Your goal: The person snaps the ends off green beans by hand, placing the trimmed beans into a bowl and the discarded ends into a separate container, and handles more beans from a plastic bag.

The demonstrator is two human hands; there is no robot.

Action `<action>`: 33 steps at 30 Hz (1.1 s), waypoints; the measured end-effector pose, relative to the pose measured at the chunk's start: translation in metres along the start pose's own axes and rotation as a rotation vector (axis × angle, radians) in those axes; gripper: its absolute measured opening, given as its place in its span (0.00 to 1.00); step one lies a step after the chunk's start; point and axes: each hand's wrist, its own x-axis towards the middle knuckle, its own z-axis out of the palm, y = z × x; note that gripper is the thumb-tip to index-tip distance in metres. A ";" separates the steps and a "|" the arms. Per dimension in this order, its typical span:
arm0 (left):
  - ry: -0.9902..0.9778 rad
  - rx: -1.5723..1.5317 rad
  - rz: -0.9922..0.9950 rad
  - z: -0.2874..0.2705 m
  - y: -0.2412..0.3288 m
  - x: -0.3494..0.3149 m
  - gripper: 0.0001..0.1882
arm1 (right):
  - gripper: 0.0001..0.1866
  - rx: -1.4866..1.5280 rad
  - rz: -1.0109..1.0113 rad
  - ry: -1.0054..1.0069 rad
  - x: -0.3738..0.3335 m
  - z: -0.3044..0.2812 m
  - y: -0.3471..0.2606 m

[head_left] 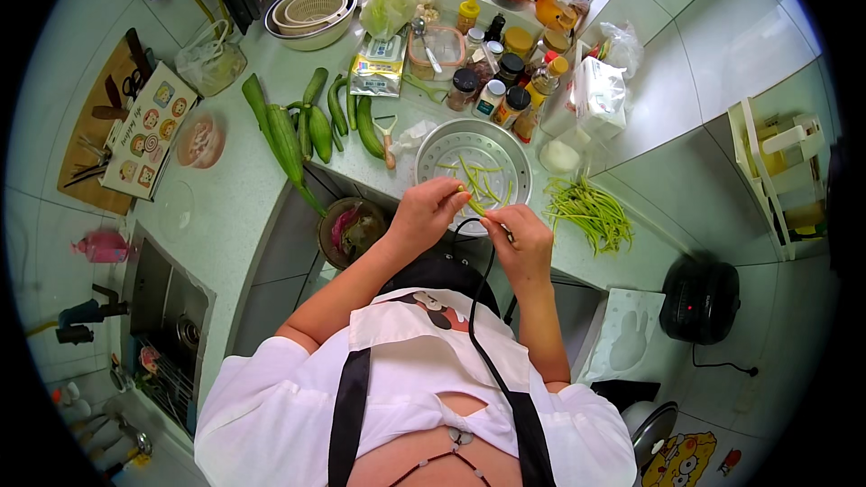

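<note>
My left hand (428,212) and my right hand (520,242) meet above the near side of a round perforated metal steamer pan (516,155). Both are closed in a pinch on one slender green bean (471,202), which stretches between the fingertips. Several short green bean pieces (487,182) are scattered on the pan's bottom. To the right of the pan, a loose heap of long green beans (591,215) lies on the counter. A peeler (389,146) with a wooden handle rests left of the pan.
Loofahs and cucumbers (287,140) lie on the left counter. Jars and bottles (511,70) crowd behind the pan. A waste bin (352,230) stands below the counter edge. The sink (167,307) is at left, a black cooker (699,300) at right. A black cord (475,325) hangs before me.
</note>
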 end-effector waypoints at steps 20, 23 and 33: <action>0.177 0.339 0.150 -0.012 0.008 0.009 0.18 | 0.05 0.005 0.086 0.034 0.012 -0.012 0.001; 0.235 0.389 0.250 -0.012 0.009 0.011 0.17 | 0.05 0.005 0.086 0.030 0.012 -0.010 0.001; 0.230 0.430 0.353 -0.011 -0.002 0.014 0.10 | 0.07 0.091 0.170 0.039 0.012 -0.001 0.011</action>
